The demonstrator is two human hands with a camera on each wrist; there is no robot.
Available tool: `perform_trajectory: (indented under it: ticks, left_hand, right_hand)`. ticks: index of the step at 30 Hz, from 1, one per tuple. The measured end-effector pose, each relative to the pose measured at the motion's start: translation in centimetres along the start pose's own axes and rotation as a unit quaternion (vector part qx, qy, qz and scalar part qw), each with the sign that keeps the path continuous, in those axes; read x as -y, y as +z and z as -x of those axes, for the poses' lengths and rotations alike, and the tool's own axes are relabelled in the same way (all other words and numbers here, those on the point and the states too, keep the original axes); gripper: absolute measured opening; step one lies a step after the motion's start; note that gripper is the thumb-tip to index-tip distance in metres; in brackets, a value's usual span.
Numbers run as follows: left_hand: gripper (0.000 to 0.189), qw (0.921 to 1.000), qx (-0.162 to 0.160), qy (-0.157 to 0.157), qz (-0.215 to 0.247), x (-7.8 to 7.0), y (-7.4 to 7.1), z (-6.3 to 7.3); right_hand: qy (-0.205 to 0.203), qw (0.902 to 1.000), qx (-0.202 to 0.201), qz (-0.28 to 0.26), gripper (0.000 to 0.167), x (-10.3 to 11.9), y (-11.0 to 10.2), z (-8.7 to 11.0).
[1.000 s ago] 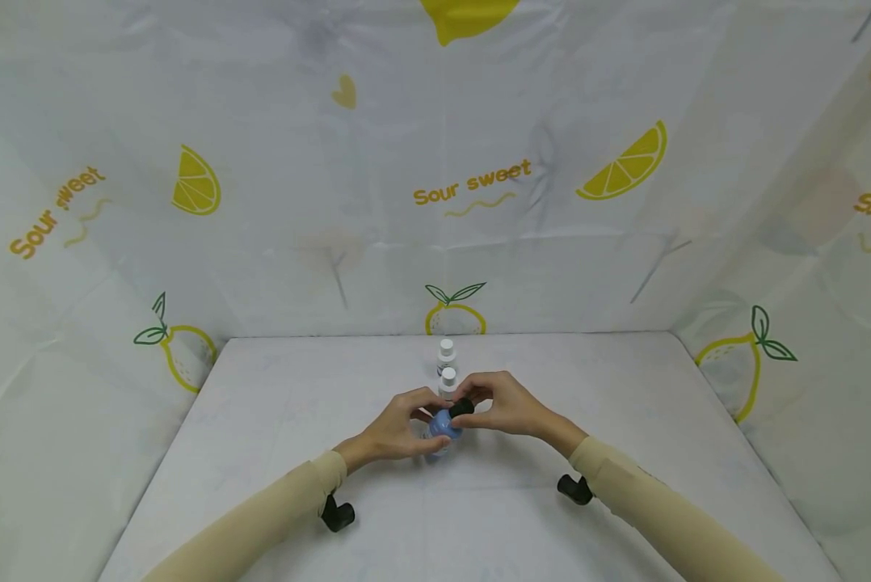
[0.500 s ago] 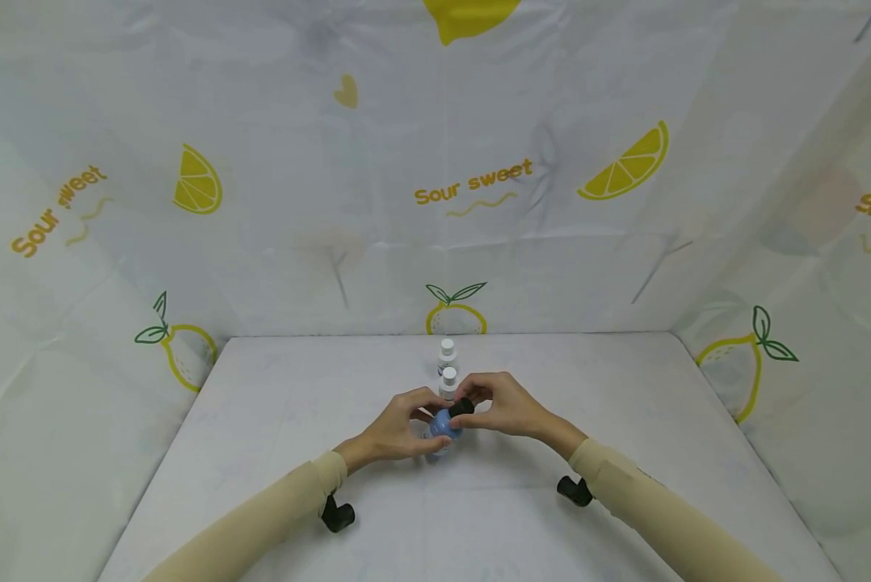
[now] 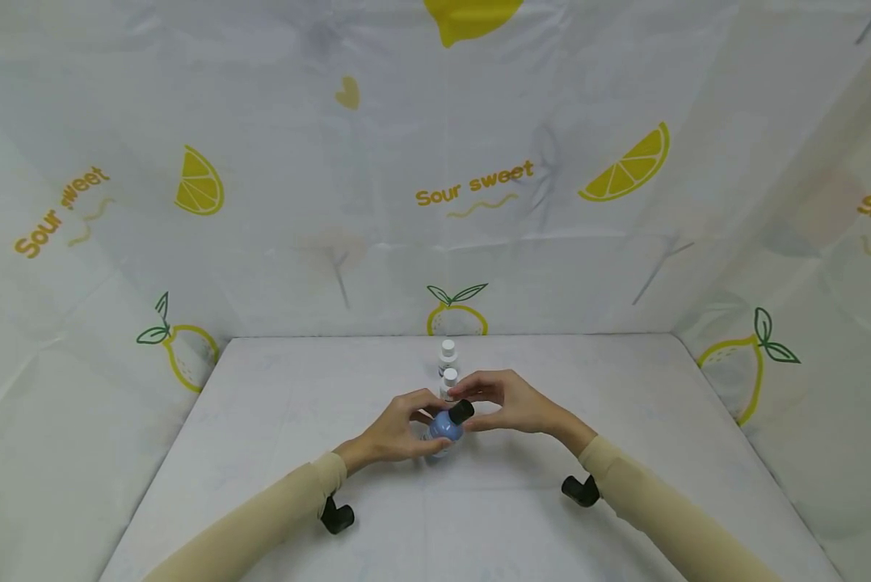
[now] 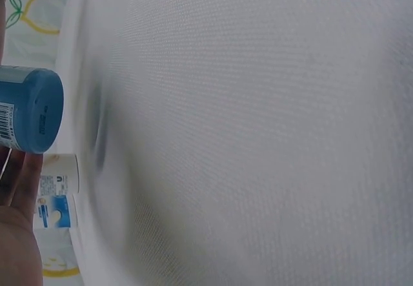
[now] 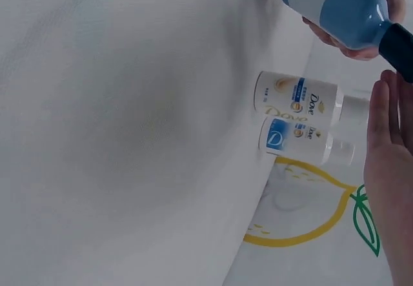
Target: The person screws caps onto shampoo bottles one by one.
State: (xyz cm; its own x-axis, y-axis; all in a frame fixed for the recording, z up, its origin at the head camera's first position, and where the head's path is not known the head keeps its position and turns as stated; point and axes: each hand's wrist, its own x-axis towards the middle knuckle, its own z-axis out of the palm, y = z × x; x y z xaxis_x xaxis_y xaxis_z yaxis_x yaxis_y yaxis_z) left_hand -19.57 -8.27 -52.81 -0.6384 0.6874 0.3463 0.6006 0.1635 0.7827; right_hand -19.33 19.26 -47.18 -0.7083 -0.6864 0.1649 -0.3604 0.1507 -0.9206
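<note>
My left hand [image 3: 395, 428] grips a blue bottle [image 3: 445, 427] round its body, thumb on the near side. The bottle is held tilted off the table, its black cap [image 3: 461, 411] leaning up and to the right. In the left wrist view the bottle's blue base [image 4: 46, 112] faces the camera. My right hand [image 3: 514, 404] is beside the cap with thumb and fingers spread apart. In the right wrist view its fingers [image 5: 381, 115] look fairly straight, close to the black cap; whether they touch it I cannot tell.
Two white Dove bottles stand upright in line behind the hands: a nearer one [image 5: 300, 99] and a farther one [image 5: 295, 137]. The white table [image 3: 319, 380] meets a lemon-print sheet [image 3: 334, 186] at the back. Black wrist devices [image 3: 579, 491] hang under both sleeves.
My right thumb and fingers have come off the black cap and spread, and the right arm has shifted slightly right. My left hand still holds the bottle in about the same place.
</note>
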Motion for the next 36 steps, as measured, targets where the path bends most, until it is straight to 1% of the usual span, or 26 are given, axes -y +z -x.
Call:
perform_trajectory:
  ticks: [2,4,6,9,13,20,24,29,33,36]
  left_hand:
    - [0.045,1.0000,-0.001,0.000,-0.002,0.07,0.01,0.01]
    - [0.045,1.0000,-0.001,-0.003,-0.001,0.11,0.05,0.03]
    - [0.046,1.0000,0.000,-0.002,0.001,0.14,0.12,0.02]
    - [0.046,1.0000,0.001,0.002,0.007,0.06,0.23,-0.03]
    - [0.044,0.9999,0.001,0.009,0.010,-0.05,0.29,-0.10]
    - [0.043,0.9999,0.004,-0.006,0.015,-0.12,0.24,-0.27]
    - [0.043,0.9999,0.005,-0.006,0.011,-0.22,0.16,-0.35]
    - [0.047,0.9998,0.010,-0.015,0.013,-0.24,0.08,-0.40]
    - [0.048,0.9998,0.008,-0.014,0.011,-0.12,0.05,-0.42]
    - [0.047,0.9999,0.006,-0.006,0.008,-0.03,0.06,-0.43]
  right_hand:
    - [-0.006,0.9982,0.018,-0.057,0.051,-0.29,-0.46,0.11]
    - [-0.004,0.9953,0.031,-0.092,0.050,-0.51,-0.74,0.21]
    - [0.003,0.9934,0.037,-0.108,0.048,-0.63,-0.89,0.27]
    - [0.018,0.9919,0.042,-0.118,0.046,-0.72,-0.89,0.30]
    - [0.028,0.9920,0.045,-0.115,0.045,-0.79,-0.78,0.21]
    - [0.011,0.9949,0.040,-0.092,0.044,-0.99,-0.77,-0.01]
    - [0.020,0.9957,0.034,-0.084,0.044,-0.96,-0.74,-0.09]
    - [0.029,0.9967,0.026,-0.071,0.044,-0.84,-0.63,-0.16]
    - [0.032,0.9977,0.022,-0.057,0.042,-0.78,-0.57,-0.21]
    - [0.027,0.9986,0.018,-0.042,0.040,-0.85,-0.54,-0.22]
